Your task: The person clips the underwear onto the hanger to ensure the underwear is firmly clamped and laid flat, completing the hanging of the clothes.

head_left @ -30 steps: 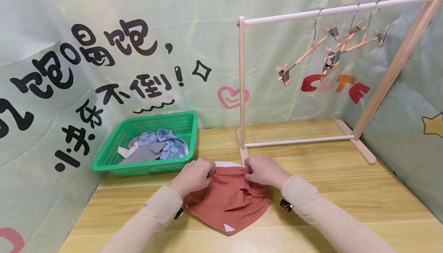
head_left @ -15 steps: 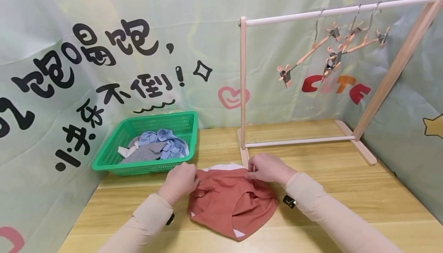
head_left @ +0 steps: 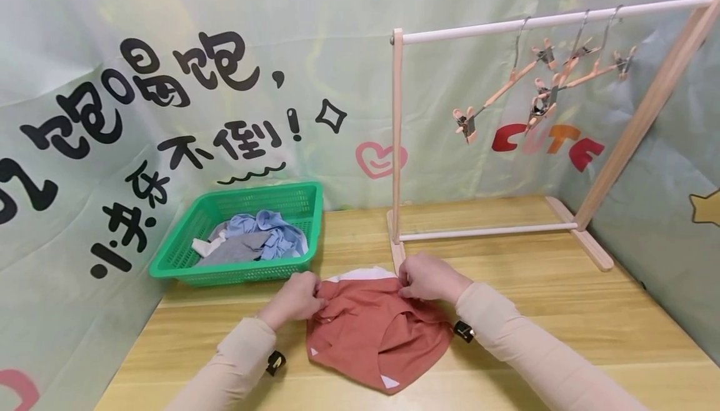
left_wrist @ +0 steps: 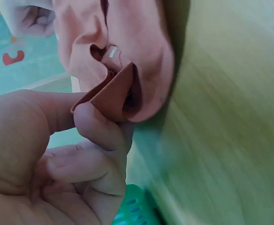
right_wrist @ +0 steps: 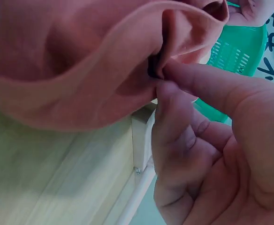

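Observation:
A rust-red pair of briefs [head_left: 360,330] lies spread on the table, its narrow end toward me and a white strip showing along the far edge. My left hand [head_left: 298,298] pinches its upper left corner; the left wrist view shows the folded fabric [left_wrist: 113,93] between thumb and fingers. At the upper right, my right hand [head_left: 430,280] pinches the waist edge, with the gathered cloth [right_wrist: 174,37] at its thumb and fingertip in the right wrist view. Small white patches show at the lower edges of the briefs.
Behind my left hand stands a green basket [head_left: 236,273] holding blue, grey and white clothes [head_left: 253,239]. A wooden rack [head_left: 397,136] rises at the back right, with several clip hangers [head_left: 506,86] on its top bar. Printed cloth [head_left: 315,36] lines the back.
My left hand has moved left and slightly toward me, spreading the waist of the briefs wider. The briefs' lower end has shifted slightly right and nearer. The right hand stays almost in place.

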A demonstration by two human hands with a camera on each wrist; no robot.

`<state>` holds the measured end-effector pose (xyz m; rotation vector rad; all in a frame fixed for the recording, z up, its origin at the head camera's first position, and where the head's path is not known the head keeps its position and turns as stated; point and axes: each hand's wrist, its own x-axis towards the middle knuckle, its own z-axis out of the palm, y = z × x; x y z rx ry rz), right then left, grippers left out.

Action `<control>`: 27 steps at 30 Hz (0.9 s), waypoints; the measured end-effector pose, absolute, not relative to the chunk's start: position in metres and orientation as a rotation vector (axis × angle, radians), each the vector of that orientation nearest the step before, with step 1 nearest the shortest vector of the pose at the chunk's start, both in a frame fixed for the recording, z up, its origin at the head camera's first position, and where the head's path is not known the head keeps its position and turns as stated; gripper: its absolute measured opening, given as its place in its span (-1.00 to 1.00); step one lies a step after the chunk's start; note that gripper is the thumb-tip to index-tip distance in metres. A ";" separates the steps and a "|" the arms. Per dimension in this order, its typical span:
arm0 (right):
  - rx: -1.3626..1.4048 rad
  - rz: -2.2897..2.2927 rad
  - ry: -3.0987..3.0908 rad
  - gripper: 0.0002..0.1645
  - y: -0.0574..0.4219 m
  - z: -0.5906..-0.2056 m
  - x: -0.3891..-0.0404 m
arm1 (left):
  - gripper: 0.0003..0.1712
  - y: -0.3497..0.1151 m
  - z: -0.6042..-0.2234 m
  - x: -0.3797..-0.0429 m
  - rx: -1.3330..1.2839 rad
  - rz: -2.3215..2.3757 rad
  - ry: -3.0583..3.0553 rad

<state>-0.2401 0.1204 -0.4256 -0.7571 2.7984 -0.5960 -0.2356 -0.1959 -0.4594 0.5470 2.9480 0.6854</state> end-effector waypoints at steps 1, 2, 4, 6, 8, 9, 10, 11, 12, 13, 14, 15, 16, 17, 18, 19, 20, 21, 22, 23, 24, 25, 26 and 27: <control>-0.749 -0.627 2.774 -0.68 0.120 -0.426 -0.240 | -0.55 -0.196 -0.459 -0.235 0.575 0.707 2.954; -0.741 -0.657 2.749 -0.68 0.120 -0.426 -0.240 | -0.56 -0.196 -0.458 -0.234 0.593 0.734 2.955; -0.732 -0.699 2.712 -0.68 0.119 -0.426 -0.239 | -0.59 -0.195 -0.448 -0.229 0.598 0.791 2.946; -0.744 -0.734 2.697 -0.70 0.119 -0.426 -0.240 | -0.62 -0.185 -0.421 -0.216 0.506 0.851 2.921; -0.747 -0.785 2.680 -0.72 0.119 -0.425 -0.240 | -0.64 -0.182 -0.408 -0.210 0.467 0.881 2.922; -0.743 -0.819 2.667 -0.73 0.119 -0.424 -0.241 | -0.64 -0.180 -0.401 -0.208 0.443 0.884 2.921; -0.742 -0.852 2.656 -0.74 0.118 -0.423 -0.242 | -0.64 -0.180 -0.396 -0.206 0.431 0.890 2.925; -0.738 -0.887 2.647 -0.75 0.118 -0.422 -0.243 | -0.65 -0.179 -0.392 -0.205 0.418 0.894 2.926; -0.736 -0.915 2.642 -0.76 0.117 -0.421 -0.244 | -0.65 -0.179 -0.388 -0.204 0.414 0.906 2.930; -0.739 -0.939 2.642 -0.77 0.116 -0.420 -0.245 | -0.66 -0.180 -0.385 -0.204 0.416 0.915 2.940; -0.743 -0.957 2.644 -0.79 0.115 -0.418 -0.247 | -0.67 -0.180 -0.381 -0.204 0.421 0.916 2.954; -0.736 -0.977 2.644 -0.80 0.114 -0.416 -0.249 | -0.68 -0.180 -0.377 -0.204 0.432 0.914 2.978; -0.734 -0.989 2.654 -0.82 0.112 -0.414 -0.251 | -0.70 -0.181 -0.373 -0.204 0.452 0.912 3.015; -0.724 -1.008 2.668 -0.84 0.110 -0.412 -0.254 | -0.72 -0.181 -0.367 -0.205 0.481 0.903 3.070; -0.710 -1.033 2.678 -0.86 0.108 -0.409 -0.257 | -0.75 -0.181 -0.361 -0.204 0.511 0.896 3.137; -0.699 -1.062 2.696 -0.89 0.106 -0.406 -0.260 | -0.77 -0.180 -0.354 -0.204 0.546 0.889 3.214; -0.683 -1.105 2.710 -0.92 0.103 -0.403 -0.264 | -0.79 -0.179 -0.348 -0.203 0.589 0.882 3.298; -0.671 -1.157 2.726 -0.94 0.100 -0.400 -0.268 | -0.82 -0.178 -0.342 -0.201 0.642 0.873 3.386; -0.672 -1.206 2.756 -0.93 0.098 -0.397 -0.271 | -0.84 -0.177 -0.338 -0.199 0.708 0.865 3.468; -0.677 -1.258 2.785 -0.89 0.096 -0.395 -0.275 | -0.86 -0.175 -0.334 -0.196 0.794 0.847 3.541; -0.684 -1.299 2.807 -0.85 0.095 -0.393 -0.277 | -0.85 -0.172 -0.331 -0.193 0.880 0.815 3.591; -0.700 -1.328 2.831 -0.81 0.094 -0.391 -0.280 | -0.84 -0.169 -0.331 -0.188 0.995 0.762 3.619; -0.716 -1.345 2.842 -0.77 0.095 -0.390 -0.281 | -0.83 -0.166 -0.332 -0.185 1.120 0.689 3.618; -0.738 -1.321 2.860 -0.77 0.096 -0.390 -0.282 | -0.83 -0.162 -0.335 -0.181 1.247 0.600 3.580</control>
